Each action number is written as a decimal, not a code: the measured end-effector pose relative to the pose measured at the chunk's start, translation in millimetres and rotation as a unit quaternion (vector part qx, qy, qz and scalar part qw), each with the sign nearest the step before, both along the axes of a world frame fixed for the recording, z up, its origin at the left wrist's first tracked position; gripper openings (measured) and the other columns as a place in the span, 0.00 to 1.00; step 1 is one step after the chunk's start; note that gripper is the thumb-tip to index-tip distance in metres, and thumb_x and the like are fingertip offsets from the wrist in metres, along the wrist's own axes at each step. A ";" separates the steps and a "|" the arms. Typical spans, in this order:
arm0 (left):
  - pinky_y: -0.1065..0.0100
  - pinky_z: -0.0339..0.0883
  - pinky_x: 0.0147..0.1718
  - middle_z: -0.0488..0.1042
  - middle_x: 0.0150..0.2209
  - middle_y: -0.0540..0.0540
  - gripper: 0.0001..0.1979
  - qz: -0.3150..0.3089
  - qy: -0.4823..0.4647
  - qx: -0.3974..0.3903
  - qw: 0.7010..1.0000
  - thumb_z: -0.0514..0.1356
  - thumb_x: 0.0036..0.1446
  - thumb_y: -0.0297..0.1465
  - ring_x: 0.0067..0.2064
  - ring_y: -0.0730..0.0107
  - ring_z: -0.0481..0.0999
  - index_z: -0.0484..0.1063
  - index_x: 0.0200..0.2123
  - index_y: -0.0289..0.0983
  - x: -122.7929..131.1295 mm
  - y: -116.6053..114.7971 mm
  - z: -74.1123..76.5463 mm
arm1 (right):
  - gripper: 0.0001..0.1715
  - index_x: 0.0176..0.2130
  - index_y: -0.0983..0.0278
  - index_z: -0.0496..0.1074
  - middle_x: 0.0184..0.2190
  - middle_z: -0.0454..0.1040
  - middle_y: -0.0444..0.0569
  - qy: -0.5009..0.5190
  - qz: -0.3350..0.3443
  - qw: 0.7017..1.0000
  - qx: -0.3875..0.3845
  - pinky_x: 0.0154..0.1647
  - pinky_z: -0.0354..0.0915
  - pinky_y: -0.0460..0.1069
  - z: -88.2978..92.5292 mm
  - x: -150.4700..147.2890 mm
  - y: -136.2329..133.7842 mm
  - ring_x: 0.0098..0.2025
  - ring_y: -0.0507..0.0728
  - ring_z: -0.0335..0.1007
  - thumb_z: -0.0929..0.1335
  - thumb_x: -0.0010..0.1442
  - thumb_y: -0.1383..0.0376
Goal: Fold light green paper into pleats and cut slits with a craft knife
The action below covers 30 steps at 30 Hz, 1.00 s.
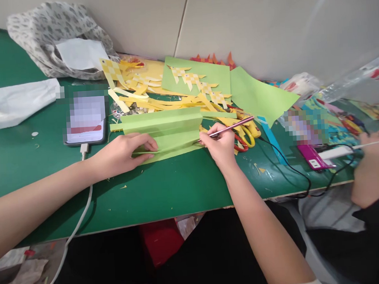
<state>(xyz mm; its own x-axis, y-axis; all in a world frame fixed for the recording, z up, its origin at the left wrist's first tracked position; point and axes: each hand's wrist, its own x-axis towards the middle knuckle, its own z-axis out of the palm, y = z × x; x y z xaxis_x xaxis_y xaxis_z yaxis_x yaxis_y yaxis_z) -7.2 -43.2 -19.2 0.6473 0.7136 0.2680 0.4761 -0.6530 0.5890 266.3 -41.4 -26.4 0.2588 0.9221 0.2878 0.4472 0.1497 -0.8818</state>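
A sheet of light green paper [176, 136] with raised lengthwise folds lies near the front edge of the green table. At its left end my left hand [127, 152] has thumb and fingers on either side of a fold, pinching the paper. My right hand [220, 146] grips a slim metallic pink pen [236, 125]. The pen's dark tip points left and meets the paper close to its right end. Behind the sheet lie yellow paper strips [161, 104]. Scissors with red and yellow handles [248, 137] lie just right of my right hand, partly covered.
A phone [87, 118] with a white cable lies left of my left hand. Yellow-and-white woven paper fish [192, 79] rest on another green sheet [217, 74] at the back. A patterned cloth bag [39, 44] stands back left. Another person's hand [377, 147] is at far right.
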 end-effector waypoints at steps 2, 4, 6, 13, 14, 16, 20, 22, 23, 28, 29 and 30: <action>0.71 0.70 0.39 0.76 0.37 0.49 0.07 0.001 0.000 0.002 1.000 0.57 0.59 0.33 0.38 0.70 0.77 0.69 0.40 0.38 0.3 0.3 -0.4 | 0.13 0.19 0.61 0.59 0.13 0.58 0.35 -0.003 -0.019 1.000 0.012 0.21 0.59 0.46 -0.3 1.0 0.5 0.18 0.50 0.62 0.69 0.43 0.68; 0.72 0.70 0.39 0.76 0.37 0.49 0.07 -0.001 0.000 0.004 1.000 0.57 0.59 0.33 0.38 0.70 0.77 0.69 0.40 0.38 0.8 0.6 -0.8 | 0.13 0.19 0.61 0.59 0.13 0.58 0.35 0.000 -0.002 1.000 0.007 0.21 0.59 0.46 0.1 1.1 0.5 0.18 0.50 0.62 0.70 0.44 0.67; 0.72 0.69 0.39 0.76 0.37 0.49 0.07 -0.004 0.000 0.006 1.000 0.58 0.59 0.33 0.38 0.71 0.77 0.69 0.40 0.38 1.2 0.6 -0.9 | 0.14 0.19 0.60 0.59 0.14 0.59 0.36 0.002 0.022 1.000 -0.005 0.20 0.59 0.46 0.8 0.7 0.2 0.17 0.50 0.62 0.70 0.45 0.66; 0.72 0.70 0.38 0.76 0.37 0.49 0.07 -0.002 -0.002 0.002 1.000 0.57 0.59 0.33 0.38 0.71 0.77 0.69 0.40 0.38 0.5 0.1 -0.9 | 0.14 0.19 0.60 0.58 0.14 0.59 0.36 -0.009 0.009 1.000 0.004 0.22 0.60 0.46 1.4 3.5 1.7 0.19 0.50 0.62 0.70 0.45 0.66; 0.72 0.70 0.38 0.76 0.37 0.49 0.07 -0.003 -0.002 0.002 1.000 0.57 0.59 0.33 0.38 0.70 0.77 0.69 0.40 0.38 0.3 0.2 -1.1 | 0.14 0.19 0.60 0.59 0.15 0.59 0.36 -0.009 0.020 1.000 0.000 0.22 0.60 0.46 1.1 3.8 1.9 0.19 0.50 0.62 0.70 0.45 0.66; 0.71 0.70 0.38 0.76 0.37 0.49 0.07 -0.003 -0.003 0.003 1.000 0.57 0.59 0.33 0.38 0.70 0.77 0.69 0.40 0.38 0.1 0.4 -1.5 | 0.14 0.19 0.61 0.59 0.14 0.59 0.36 -0.011 0.026 1.000 -0.004 0.21 0.59 0.46 0.5 4.8 2.6 0.18 0.50 0.62 0.70 0.45 0.66; 0.71 0.70 0.39 0.76 0.37 0.49 0.07 -0.003 -0.002 -0.001 1.000 0.57 0.59 0.33 0.38 0.69 0.77 0.69 0.40 0.38 -0.2 0.7 -2.1 | 0.13 0.19 0.60 0.59 0.15 0.59 0.36 -0.017 -0.011 1.000 0.017 0.23 0.61 0.46 0.1 7.1 3.8 0.19 0.51 0.63 0.69 0.44 0.68; 0.71 0.70 0.39 0.76 0.38 0.49 0.07 -0.003 -0.001 -0.003 1.000 0.57 0.59 0.33 0.38 0.70 0.77 0.69 0.41 0.38 -0.1 0.6 -1.8 | 0.13 0.19 0.60 0.59 0.15 0.60 0.36 -0.013 0.004 1.000 0.013 0.23 0.61 0.46 0.3 7.0 3.8 0.19 0.51 0.63 0.69 0.45 0.67; 0.71 0.70 0.39 0.76 0.38 0.48 0.07 -0.003 0.000 -0.004 1.000 0.57 0.59 0.33 0.38 0.70 0.77 0.69 0.41 0.38 0.0 0.5 -1.5 | 0.13 0.20 0.60 0.59 0.15 0.60 0.36 -0.011 0.018 1.000 0.006 0.22 0.61 0.46 0.3 6.8 3.9 0.19 0.51 0.63 0.69 0.45 0.66; 0.70 0.70 0.39 0.76 0.38 0.48 0.08 0.001 0.001 -0.009 1.000 0.56 0.59 0.34 0.38 0.68 0.77 0.69 0.40 0.38 0.6 0.2 -0.4 | 0.13 0.20 0.60 0.59 0.15 0.60 0.36 -0.029 -0.007 0.999 0.013 0.23 0.61 0.46 -1.5 10.1 6.5 0.20 0.51 0.63 0.69 0.45 0.67; 0.70 0.70 0.39 0.77 0.38 0.48 0.08 0.002 0.000 -0.010 1.000 0.56 0.59 0.34 0.38 0.68 0.77 0.69 0.40 0.38 0.7 0.2 -0.5 | 0.14 0.20 0.60 0.58 0.15 0.60 0.36 -0.033 -0.015 0.999 0.019 0.23 0.61 0.46 -1.9 11.3 7.2 0.20 0.51 0.64 0.69 0.45 0.67; 0.69 0.70 0.39 0.77 0.38 0.48 0.08 0.002 -0.001 -0.012 1.000 0.56 0.59 0.34 0.38 0.68 0.77 0.69 0.40 0.38 0.7 0.3 -0.7 | 0.14 0.20 0.60 0.58 0.15 0.60 0.36 -0.036 -0.015 0.999 0.022 0.23 0.61 0.46 -2.4 12.3 7.8 0.20 0.51 0.64 0.69 0.45 0.67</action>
<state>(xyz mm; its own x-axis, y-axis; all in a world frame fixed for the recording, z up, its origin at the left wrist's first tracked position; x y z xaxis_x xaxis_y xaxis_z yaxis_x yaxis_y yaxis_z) -6.5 -43.0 -19.8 0.6443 0.7217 0.2532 0.4765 -0.6377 0.6052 278.6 -33.6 -28.7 0.2642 0.9001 0.3463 0.5137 0.1726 -0.8404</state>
